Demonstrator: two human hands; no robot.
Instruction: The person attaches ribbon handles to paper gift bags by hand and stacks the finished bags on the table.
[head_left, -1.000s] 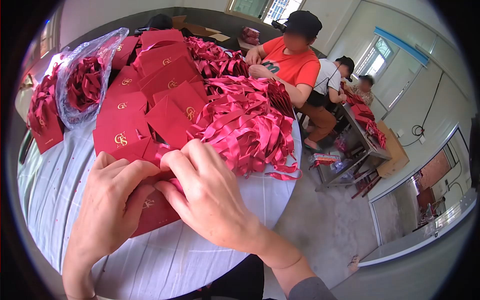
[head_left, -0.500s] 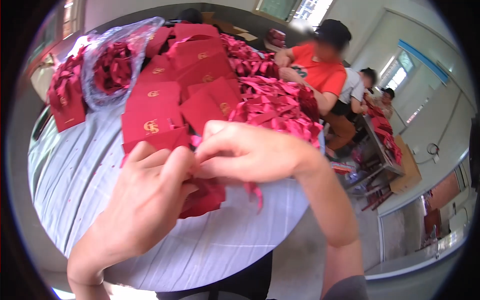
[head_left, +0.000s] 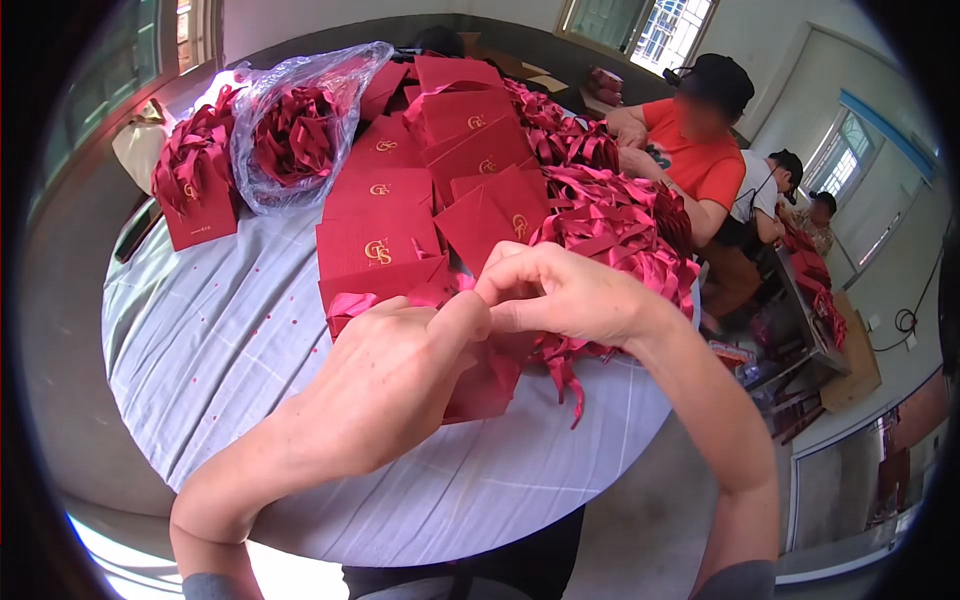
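My left hand is closed over a red envelope-like bag near the middle of the round table, covering much of it. My right hand meets it fingertip to fingertip, thumb and forefinger pinched at the bag's upper edge; what lies between them is too small to tell. Just beyond, red bags with gold lettering lie in overlapping rows. To their right is a large heap of pink-red ribbons. A loose ribbon end hangs down beside my right hand.
A clear plastic bag of red ribbons and another ribboned red bag stand at the back left. The white tablecloth covers the round table. A person in a red shirt sits at the right; others work at a farther table.
The view has swung left, so things appear farther right. My right wrist has turned, and its hand now comes in from the right. The held bag sits lower, mostly behind my left hand.
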